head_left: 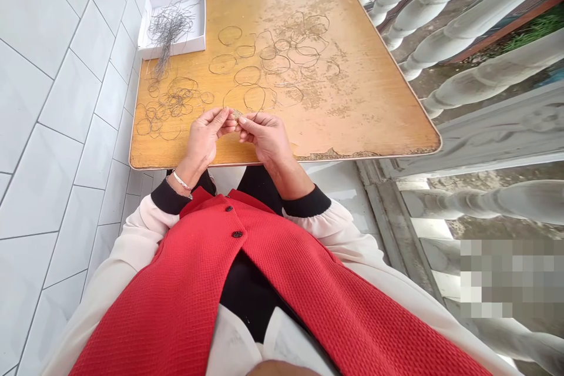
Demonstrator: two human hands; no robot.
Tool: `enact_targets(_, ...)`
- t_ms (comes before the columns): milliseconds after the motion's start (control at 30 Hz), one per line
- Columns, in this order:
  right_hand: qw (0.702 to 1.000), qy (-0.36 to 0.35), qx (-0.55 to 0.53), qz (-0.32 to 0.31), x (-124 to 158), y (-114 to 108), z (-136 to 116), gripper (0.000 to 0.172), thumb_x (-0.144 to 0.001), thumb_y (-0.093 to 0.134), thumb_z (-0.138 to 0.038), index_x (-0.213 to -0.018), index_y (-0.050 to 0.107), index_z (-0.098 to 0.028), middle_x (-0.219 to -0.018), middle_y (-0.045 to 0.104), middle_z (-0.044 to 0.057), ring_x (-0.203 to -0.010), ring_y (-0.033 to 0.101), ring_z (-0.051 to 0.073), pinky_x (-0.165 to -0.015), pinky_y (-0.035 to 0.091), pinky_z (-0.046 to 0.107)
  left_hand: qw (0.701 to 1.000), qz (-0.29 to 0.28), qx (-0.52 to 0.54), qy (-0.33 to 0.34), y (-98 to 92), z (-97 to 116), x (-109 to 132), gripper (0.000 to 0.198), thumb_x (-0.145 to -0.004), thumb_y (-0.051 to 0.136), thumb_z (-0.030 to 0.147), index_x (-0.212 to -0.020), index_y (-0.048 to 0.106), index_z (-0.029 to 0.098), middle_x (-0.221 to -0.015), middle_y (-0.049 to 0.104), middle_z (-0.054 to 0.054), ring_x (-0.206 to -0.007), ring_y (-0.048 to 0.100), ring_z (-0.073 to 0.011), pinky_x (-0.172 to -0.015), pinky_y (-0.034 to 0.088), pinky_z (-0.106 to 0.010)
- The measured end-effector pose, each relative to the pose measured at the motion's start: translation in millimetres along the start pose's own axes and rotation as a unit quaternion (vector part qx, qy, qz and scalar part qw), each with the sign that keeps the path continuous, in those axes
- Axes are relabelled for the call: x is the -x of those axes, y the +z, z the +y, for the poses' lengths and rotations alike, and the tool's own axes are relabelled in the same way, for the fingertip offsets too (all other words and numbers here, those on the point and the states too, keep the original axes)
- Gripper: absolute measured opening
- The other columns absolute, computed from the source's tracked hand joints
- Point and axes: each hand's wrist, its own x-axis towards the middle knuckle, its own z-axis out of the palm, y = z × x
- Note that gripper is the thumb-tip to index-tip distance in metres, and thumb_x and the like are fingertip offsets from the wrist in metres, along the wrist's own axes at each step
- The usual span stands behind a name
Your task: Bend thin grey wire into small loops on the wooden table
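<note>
My left hand (pixel 205 141) and my right hand (pixel 264 138) meet over the near edge of a worn wooden tabletop (pixel 365 111). Their fingertips pinch a small pale tan bit (pixel 238 114) with a thin dark loop (pixel 247 100) rising from it. The strand could be hair or fine wire; I cannot tell which. Many similar loops (pixel 282 53) lie scattered ahead, and a tangled cluster (pixel 174 103) lies to the left. A loose grey bundle of strands (pixel 167 29) rests in a white cardboard box (pixel 189 46) at the far left corner, trailing over its rim.
A white stone balustrade (pixel 476 53) runs along the right side beyond the table. White tiles (pixel 57 129) fill the left side. My red waistcoat (pixel 247 282) and cream sleeves lie below the table's near edge.
</note>
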Motion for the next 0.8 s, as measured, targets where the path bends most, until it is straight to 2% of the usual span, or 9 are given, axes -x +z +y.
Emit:
enact_targets(133,1.0,0.012,-0.004,0.008,0.0,-1.1,0.7,0.028,-0.071,0.089,-0.04,-0.071,0.071,-0.018,-0.066,0.069,-0.002,-0.051,0.054,0.004,-0.049,0.047,0.016,1.0,-0.001,0.011,0.0,-0.5,-1.5,1.0,0.011,-0.09,0.073,0.025,-0.082,0.071,0.019,-0.078,0.072,0.003,-0.066,0.067,-0.0033,-0.073,0.055,-0.017)
enact_targets(333,1.0,-0.019,0.0,0.017,2.3,2.0,3.6,0.038,-0.063,0.091,-0.049,-0.065,0.07,-0.018,-0.062,0.067,-0.002,-0.05,0.053,0.005,-0.049,0.045,0.018,1.0,0.01,0.025,-0.002,1.6,-3.2,1.6,0.014,-0.096,0.065,0.02,-0.082,0.069,0.018,-0.076,0.071,0.004,-0.066,0.067,-0.0027,-0.069,0.053,-0.014)
enact_targets(467,0.996,-0.074,0.053,0.019,0.3,0.3,4.8,0.034,-0.068,0.088,-0.044,-0.061,0.068,-0.018,-0.057,0.064,-0.003,-0.049,0.05,0.005,-0.049,0.042,0.019,0.999,0.019,0.045,-0.012,2.3,-8.6,-0.4,0.016,-0.095,0.066,0.018,-0.079,0.068,0.017,-0.075,0.07,0.004,-0.062,0.066,-0.0023,-0.069,0.054,-0.015)
enact_targets(533,0.993,-0.082,0.09,-0.003,-1.2,-2.2,3.9,0.032,-0.069,0.088,-0.04,-0.061,0.067,-0.017,-0.055,0.063,-0.002,-0.049,0.05,0.006,-0.049,0.041,0.02,0.998,0.019,0.058,-0.021,1.6,-9.9,-1.6,0.019,-0.096,0.062,0.014,-0.078,0.067,0.016,-0.07,0.068,0.004,-0.058,0.064,-0.0014,-0.066,0.053,-0.014)
enact_targets(633,0.993,-0.066,0.097,-0.02,-2.0,-4.7,1.2,0.034,-0.067,0.089,-0.043,-0.062,0.068,-0.017,-0.055,0.063,-0.002,-0.049,0.051,0.006,-0.049,0.041,0.021,0.997,0.002,0.069,-0.022,-0.1,-9.1,-1.4,0.02,-0.098,0.059,0.013,-0.079,0.067,0.015,-0.066,0.067,0.005,-0.056,0.064,-0.0013,-0.061,0.051,-0.013)
enact_targets(800,0.995,-0.056,0.078,0.006,-0.6,-3.2,0.4,0.041,-0.065,0.088,-0.054,-0.064,0.069,-0.018,-0.053,0.059,-0.003,-0.05,0.049,0.006,-0.05,0.042,0.021,0.999,-0.035,0.017,-0.018,0.0,-8.3,3.1,0.007,-0.093,0.068,0.017,-0.087,0.071,0.017,-0.081,0.075,0.003,-0.059,0.065,-0.002,-0.056,0.049,-0.013)
